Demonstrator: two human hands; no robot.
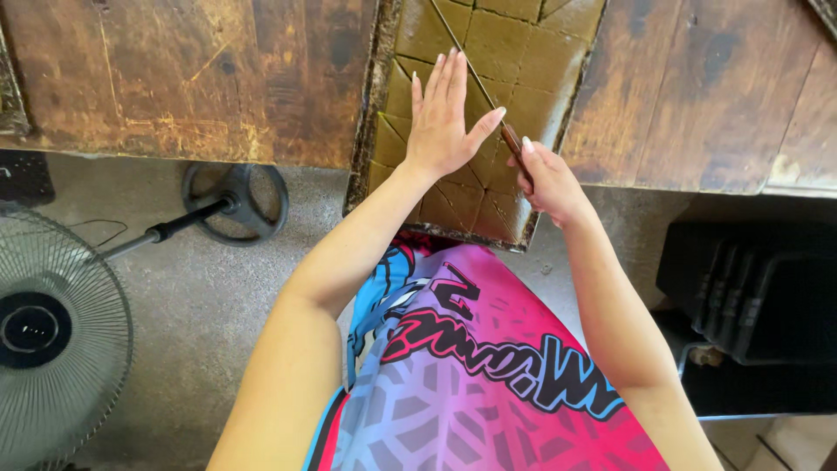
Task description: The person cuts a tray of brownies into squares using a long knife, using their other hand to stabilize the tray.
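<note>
Your left hand (pixel 440 122) lies flat, fingers spread, steadying the scored brown slab (pixel 514 61); your right hand (pixel 547 179) grips the knife (pixel 475 78), drawing a diagonal cut.

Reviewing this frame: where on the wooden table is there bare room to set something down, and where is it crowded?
The wooden table shows bare board left of the tray, and more bare board to the tray's right, up to the frame's edge. The tray is crowded: the cut brown slab fills it, the left hand lies flat on it, and the right hand holds the knife across it.
</note>
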